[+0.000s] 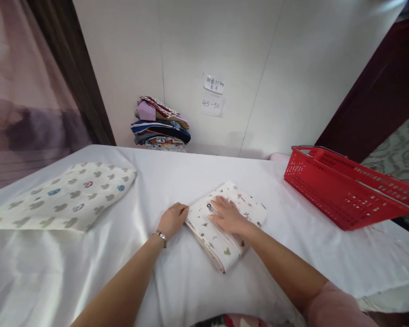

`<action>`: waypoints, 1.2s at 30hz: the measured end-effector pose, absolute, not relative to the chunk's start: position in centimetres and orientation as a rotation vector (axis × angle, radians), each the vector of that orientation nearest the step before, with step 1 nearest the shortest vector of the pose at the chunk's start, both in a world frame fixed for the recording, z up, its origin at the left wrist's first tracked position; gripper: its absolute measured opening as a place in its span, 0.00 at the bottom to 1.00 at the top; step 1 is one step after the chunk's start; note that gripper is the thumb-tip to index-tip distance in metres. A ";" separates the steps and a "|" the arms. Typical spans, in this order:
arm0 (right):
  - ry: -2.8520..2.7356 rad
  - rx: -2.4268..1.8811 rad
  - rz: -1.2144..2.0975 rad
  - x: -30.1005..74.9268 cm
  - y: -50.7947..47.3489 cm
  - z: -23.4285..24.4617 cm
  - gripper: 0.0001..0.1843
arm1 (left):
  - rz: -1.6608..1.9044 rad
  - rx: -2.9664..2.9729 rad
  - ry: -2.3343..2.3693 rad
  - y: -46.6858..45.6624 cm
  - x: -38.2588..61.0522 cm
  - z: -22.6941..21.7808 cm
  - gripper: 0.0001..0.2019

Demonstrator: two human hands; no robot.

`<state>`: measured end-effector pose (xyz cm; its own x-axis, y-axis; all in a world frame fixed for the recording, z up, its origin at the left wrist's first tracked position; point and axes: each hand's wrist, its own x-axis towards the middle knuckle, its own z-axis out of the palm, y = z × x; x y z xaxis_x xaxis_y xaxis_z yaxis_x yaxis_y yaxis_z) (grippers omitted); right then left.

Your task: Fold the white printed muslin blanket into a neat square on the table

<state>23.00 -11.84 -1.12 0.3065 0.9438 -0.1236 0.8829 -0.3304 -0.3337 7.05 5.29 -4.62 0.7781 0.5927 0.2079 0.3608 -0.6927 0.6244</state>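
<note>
A folded white cloth (221, 236) with small palm-tree and plant prints lies flat in front of me, its layers showing along the near left edge. My left hand (173, 220), with a bracelet at the wrist, is at the cloth's left corner; its thumb and fingers are closed on that corner. Spread flat on top of the cloth, my right hand (229, 215) has its fingers apart and slightly blurred. To the left lies another cream cloth (88, 195) with grey mushroom-like prints, apart from both hands.
A white-sheeted table (150, 181) spans the view. On the right stands a red perforated basket (341, 190) with metal handles. Behind the table's far edge, a pile of folded fabrics (161, 125) leans by the wall. Paper notes (213, 105) are stuck on the wall.
</note>
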 end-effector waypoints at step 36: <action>-1.199 -2.573 0.233 36.0 -18.1 -3.8 0.29 | 0.389 2.723 0.562 1.8 8.5 -3.7 0.22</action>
<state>35.97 -18.06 -3.83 0.6398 0.7682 -0.0233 0.7209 -0.6104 -0.3283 8.53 1.83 -3.74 0.8847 0.4233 0.1953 0.3325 -0.8665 0.3724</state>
